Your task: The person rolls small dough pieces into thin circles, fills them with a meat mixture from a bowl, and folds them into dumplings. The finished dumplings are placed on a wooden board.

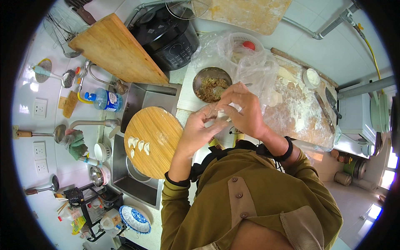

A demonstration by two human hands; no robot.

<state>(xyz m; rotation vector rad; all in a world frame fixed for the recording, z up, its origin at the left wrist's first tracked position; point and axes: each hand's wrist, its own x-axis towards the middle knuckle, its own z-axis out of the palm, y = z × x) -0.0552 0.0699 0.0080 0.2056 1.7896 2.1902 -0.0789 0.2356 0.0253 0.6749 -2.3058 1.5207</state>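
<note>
Both my left hand and my right hand close around one small piece of pale dough, mostly covered by fingers. Just beyond them stands a metal bowl of minced filling, a spoon resting in it. On the left, a round wooden board carries several folded dumplings. A floured wooden board to the right holds dough, a rolling pin and a small bowl of flour.
The round board lies across a double steel sink. A knife lies at the floured board's right edge. Behind the filling are plastic bags and a white basket. A black electric cooker and an upright chopping board stand at the back left.
</note>
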